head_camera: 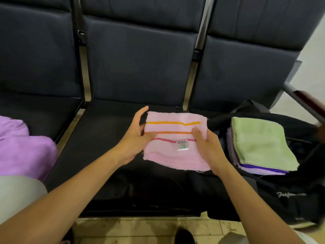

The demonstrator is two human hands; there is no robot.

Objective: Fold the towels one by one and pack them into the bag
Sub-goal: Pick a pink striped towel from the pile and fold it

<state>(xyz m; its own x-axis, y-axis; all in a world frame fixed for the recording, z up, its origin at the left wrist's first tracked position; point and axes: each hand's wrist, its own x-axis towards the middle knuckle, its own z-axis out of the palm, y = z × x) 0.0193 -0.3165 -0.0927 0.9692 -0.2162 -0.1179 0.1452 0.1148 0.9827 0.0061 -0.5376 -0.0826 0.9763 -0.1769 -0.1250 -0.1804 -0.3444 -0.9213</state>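
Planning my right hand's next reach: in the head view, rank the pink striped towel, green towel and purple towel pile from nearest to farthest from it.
From the right hand:
1. Pink striped towel, held, centre seat.
2. Green towel, right, atop the stack on the bag.
3. Purple towel pile, far left seat.

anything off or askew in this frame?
Minor only. The pink towel, held by the left hand and right hand, has loose threads at its edges and a label facing up. The stack in the black bag looks tidy.
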